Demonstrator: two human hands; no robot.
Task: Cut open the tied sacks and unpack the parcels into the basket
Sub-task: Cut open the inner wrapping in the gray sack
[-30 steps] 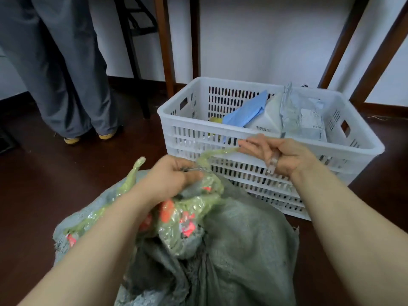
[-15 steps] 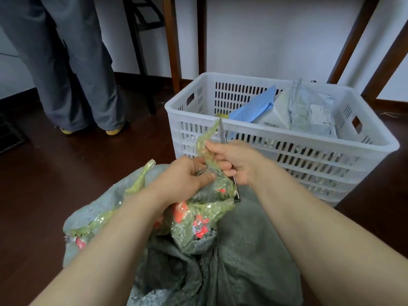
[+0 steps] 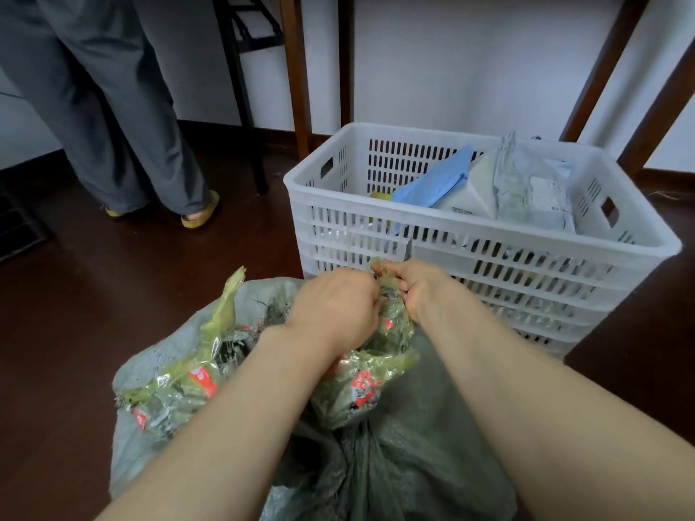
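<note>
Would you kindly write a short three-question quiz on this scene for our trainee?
1. True or false: the basket already holds parcels, a blue parcel among them.
2. What pokes up above the right hand? A) blade B) pen C) key
3. Fill in: the left hand grips the ____ tape at the neck of the sack.

Key: 1 true; 2 A; 3 green.
</note>
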